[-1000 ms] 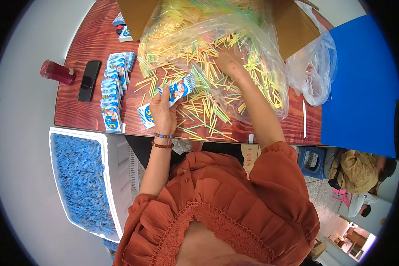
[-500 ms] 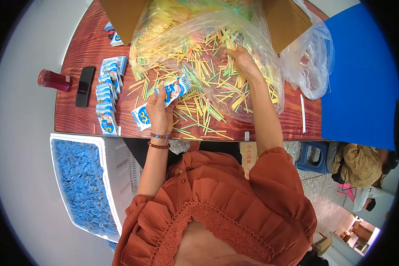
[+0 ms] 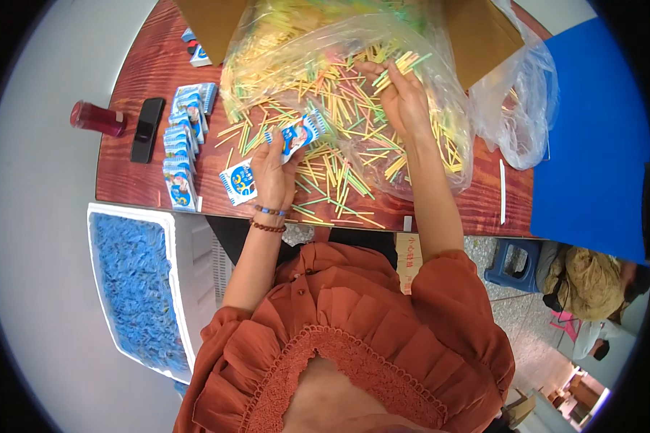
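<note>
"Where's the held packet (image 3: 302, 135), and which way does it point?"
"In the left hand (image 3: 273, 172), over the table (image 3: 215, 164). Its long axis runs from eight o'clock to two — a striped end toward two. It's blue and white with a printed picture."
"And the grips?"
"The left is closed, pinching that packet. The right hand (image 3: 406, 102), at two o'clock, curls around a bundle of sticks (image 3: 406, 66), yellow and green, also slanting toward two."
"Around them?"
"Loose sticks (image 3: 336, 173) at five, another packet (image 3: 239, 182) at eight — clear bag (image 3: 307, 36) at twelve."
</note>
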The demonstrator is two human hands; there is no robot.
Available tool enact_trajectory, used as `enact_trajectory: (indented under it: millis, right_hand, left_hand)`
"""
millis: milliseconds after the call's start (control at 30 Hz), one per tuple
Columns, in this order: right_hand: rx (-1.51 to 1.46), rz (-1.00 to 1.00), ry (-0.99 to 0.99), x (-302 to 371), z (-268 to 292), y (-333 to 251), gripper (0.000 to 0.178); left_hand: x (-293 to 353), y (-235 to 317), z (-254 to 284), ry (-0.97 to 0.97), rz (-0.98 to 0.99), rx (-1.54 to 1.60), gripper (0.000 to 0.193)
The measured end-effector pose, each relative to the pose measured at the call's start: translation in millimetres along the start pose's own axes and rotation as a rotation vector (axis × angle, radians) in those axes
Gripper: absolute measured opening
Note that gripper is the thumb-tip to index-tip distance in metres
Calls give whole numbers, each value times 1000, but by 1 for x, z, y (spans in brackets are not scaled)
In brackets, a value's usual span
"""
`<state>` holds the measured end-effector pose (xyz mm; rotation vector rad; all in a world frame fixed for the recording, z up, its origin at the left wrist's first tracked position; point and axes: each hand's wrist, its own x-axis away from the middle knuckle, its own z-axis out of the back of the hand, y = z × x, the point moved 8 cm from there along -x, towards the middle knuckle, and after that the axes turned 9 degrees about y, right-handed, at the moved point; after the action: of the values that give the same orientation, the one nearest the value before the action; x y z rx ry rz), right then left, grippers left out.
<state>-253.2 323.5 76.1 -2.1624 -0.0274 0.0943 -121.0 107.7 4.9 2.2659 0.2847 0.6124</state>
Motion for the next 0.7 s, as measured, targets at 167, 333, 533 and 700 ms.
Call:
enact_trajectory:
  millis: [167, 333, 533, 700]
  right_hand:
    - [-9, 156, 98, 61, -67, -10, 35]
    - [64, 362, 35, 80, -98, -3, 37]
    - [233, 272, 36, 95, -111, 11, 34]
    - [245, 321, 59, 94, -118, 12, 33]
  left_hand:
    - [5, 2, -17, 0, 2, 19, 24]
    - [7, 4, -21, -42, -21, 74, 25]
    - [9, 12, -19, 5, -93, 126, 24]
    - [9, 13, -21, 14, -135, 165, 22]
